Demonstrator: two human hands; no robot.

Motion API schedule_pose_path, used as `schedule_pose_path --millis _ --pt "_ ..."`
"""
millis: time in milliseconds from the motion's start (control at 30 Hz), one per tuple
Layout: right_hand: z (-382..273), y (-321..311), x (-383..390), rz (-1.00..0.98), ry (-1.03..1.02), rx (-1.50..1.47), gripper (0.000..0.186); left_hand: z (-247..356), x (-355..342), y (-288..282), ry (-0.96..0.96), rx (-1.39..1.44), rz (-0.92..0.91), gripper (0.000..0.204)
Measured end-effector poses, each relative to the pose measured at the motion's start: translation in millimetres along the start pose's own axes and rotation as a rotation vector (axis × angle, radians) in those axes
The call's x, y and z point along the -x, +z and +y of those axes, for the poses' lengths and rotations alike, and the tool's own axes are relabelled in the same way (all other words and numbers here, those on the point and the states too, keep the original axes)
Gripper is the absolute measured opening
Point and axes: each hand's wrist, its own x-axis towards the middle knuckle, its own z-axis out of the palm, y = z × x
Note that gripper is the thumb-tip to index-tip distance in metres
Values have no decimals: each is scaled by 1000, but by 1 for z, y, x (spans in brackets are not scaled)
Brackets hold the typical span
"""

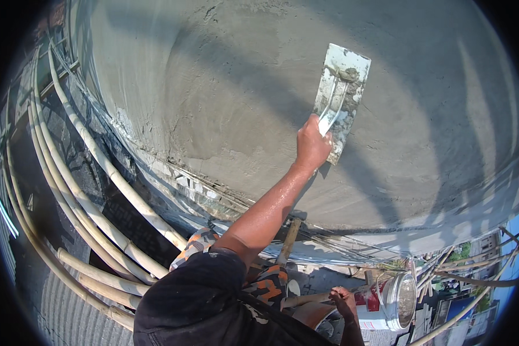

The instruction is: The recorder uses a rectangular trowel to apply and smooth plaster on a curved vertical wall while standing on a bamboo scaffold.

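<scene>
My left hand [314, 143] is closed round the lower end of the handle of a white plastering float [352, 75]. The float is long, rectangular and smeared with grey mortar, its handle side facing me and its blade up against a grey plastered wall [242, 92]. It leans a little to the right at the top. Low on the right, my right hand [344, 301] has its fingers curled, just left of a white bucket [380, 303] with a red patch. What those fingers hold, if anything, I cannot make out. The bucket lies tilted, with grey material inside.
Long bamboo poles [106, 164] run down the left side, above corrugated sheeting [69, 311]. More poles [473, 308] cross at the lower right. A rough ledge [213, 193] edges the plaster's bottom. An orange-brown rounded container [314, 314] stands beside my right hand.
</scene>
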Motion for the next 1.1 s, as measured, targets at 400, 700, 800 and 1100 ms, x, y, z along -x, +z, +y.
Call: schedule_pose_path --millis 400,700,800,1100 --pt "-29 23 -34 -78 -89 117 21 -17 -65 -79 187 -489 81 35" --pt "-15 33 -56 -92 -130 54 19 63 -140 -157 646 -677 -90 25" --pt "-2 33 -61 -94 -115 25 17 108 -206 -165 688 -852 -143 29" --pt "-5 43 -42 -150 -202 99 18 -149 -44 -230 429 -962 -682 24"
